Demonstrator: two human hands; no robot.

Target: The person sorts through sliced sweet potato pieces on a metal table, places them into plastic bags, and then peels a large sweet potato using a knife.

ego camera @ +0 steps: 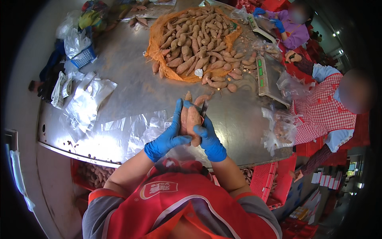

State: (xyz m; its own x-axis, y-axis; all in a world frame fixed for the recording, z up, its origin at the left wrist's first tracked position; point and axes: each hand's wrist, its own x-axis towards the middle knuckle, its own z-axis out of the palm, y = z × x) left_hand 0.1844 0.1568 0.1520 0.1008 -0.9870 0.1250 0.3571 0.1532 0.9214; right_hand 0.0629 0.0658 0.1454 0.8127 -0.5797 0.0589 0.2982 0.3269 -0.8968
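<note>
Both of my hands wear blue gloves and meet over the metal table [235,113]. My left hand [167,139] grips a sweet potato [183,121], its fingers along the outer side. Pressed against that one is a second sweet potato [194,122], gripped by my right hand [212,142] with the thumb across it. A dark knife blade [204,108] sticks up from my right hand; its handle is hidden. Just beyond my fingers shows a curved sweet potato [202,99]; whether it is held or lies on the table, I cannot tell. Clear plastic bags [143,128] lie flat by my left forearm.
Sweet potatoes [197,41] are heaped on an orange mesh sack [155,35]. More plastic bags [86,101] and a blue basket [83,56] sit left. At right are scales [270,77], a bagged lot [282,128] and two people. Red crates [262,185] stand below the table edge.
</note>
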